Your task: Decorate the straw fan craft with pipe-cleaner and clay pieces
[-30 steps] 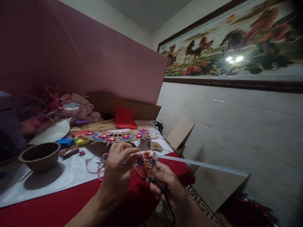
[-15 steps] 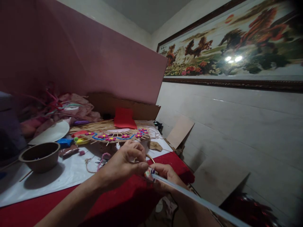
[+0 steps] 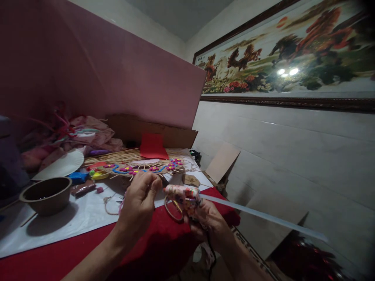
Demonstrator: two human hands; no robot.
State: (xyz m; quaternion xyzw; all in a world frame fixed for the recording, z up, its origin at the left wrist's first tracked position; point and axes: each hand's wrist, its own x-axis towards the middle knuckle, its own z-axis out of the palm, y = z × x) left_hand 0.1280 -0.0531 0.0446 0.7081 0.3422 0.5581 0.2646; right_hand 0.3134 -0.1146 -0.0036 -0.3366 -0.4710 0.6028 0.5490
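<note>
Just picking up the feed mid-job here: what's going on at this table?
The right hand holds a flower-patterned hot glue gun, with a long glue stick sticking out of its back. The left hand is by the nozzle, its fingers pinched together; whether they hold anything is too small to tell. Beyond the hands lies a curved piece decorated with pink flowers, and a dark bowl stands to the left on a white sheet.

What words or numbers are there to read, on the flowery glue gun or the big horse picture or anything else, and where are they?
No words or numbers can be read here.
Horse picture: tiny dark marks near its upper left corner, too small to read.
Flowery glue gun in the right hand: no readable writing.
Brown packet: too blurred to tell.
</note>
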